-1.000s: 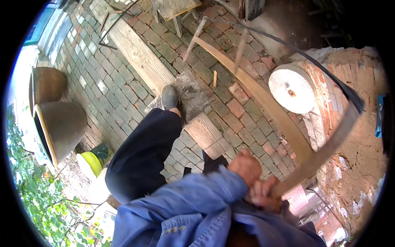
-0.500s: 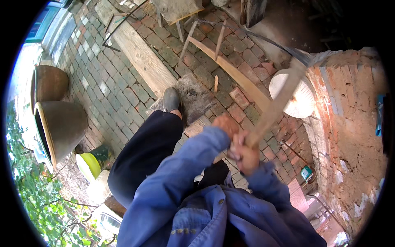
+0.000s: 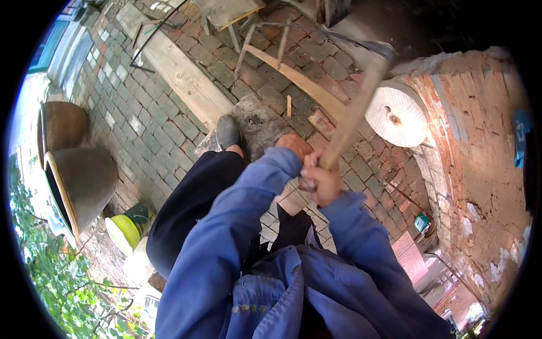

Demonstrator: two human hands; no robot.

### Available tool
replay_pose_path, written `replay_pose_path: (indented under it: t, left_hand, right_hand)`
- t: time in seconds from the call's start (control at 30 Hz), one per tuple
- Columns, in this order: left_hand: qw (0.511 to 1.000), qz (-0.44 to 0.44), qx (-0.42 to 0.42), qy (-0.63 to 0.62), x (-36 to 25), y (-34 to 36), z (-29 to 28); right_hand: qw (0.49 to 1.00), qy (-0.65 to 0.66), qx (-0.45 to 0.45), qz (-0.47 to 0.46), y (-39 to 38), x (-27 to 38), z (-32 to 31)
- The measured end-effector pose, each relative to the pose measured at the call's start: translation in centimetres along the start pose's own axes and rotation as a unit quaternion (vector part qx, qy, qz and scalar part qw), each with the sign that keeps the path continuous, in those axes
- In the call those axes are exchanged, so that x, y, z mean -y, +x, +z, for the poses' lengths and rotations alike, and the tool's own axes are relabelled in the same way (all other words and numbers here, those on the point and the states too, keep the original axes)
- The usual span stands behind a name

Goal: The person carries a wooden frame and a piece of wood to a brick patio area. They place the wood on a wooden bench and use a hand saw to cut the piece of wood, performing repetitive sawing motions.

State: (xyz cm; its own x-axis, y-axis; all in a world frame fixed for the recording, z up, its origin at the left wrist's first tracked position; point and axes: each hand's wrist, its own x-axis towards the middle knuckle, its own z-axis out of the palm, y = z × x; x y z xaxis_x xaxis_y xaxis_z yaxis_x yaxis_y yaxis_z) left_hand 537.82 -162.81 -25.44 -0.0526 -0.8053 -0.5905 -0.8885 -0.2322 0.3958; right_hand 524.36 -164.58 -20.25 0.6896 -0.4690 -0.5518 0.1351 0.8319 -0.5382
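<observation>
My right hand point(image 3: 320, 183) is wrapped round the wooden end arm of a large frame saw point(image 3: 357, 108). Just up and left of it, my left hand point(image 3: 294, 146) is closed by the lower end of that arm; its fingers are partly hidden. The saw's beam runs away toward the far arm, with a dark tension strip along its top side and a short toggle stick leaning on the beam. I cannot make out the blade. My left shoe point(image 3: 227, 133) rests where a long wooden plank point(image 3: 189, 85) meets a rough, worn wooden block point(image 3: 257, 123).
At the right, a round pale millstone point(image 3: 398, 116) leans by a crumbling brick wall point(image 3: 480, 141). Two big clay jars point(image 3: 87, 178) lie tipped at the left, near a yellow-green bucket point(image 3: 123, 230). A wooden stool point(image 3: 228, 12) stands at the far side. Brick paving point(image 3: 144, 121) surrounds the plank.
The saw's near arm has swung left and away, uncovering more of the millstone. Both hands keep their grip and have moved a little left and forward. The whole view has shifted slightly.
</observation>
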Motion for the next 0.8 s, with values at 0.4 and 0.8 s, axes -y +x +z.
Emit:
replay_pose_path:
  t: [0.4,0.8]
  left_hand:
    - [0.996,0.053,-0.063,-0.025,-17.4,-13.0,-2.3]
    - [0.997,-0.012,-0.023,-0.07,-0.9,-2.0,-2.1]
  right_hand:
    - [0.995,0.09,0.03,-0.019,-20.2,6.6,2.3]
    - [0.994,-0.109,0.012,-0.015,-2.1,3.2,1.5]
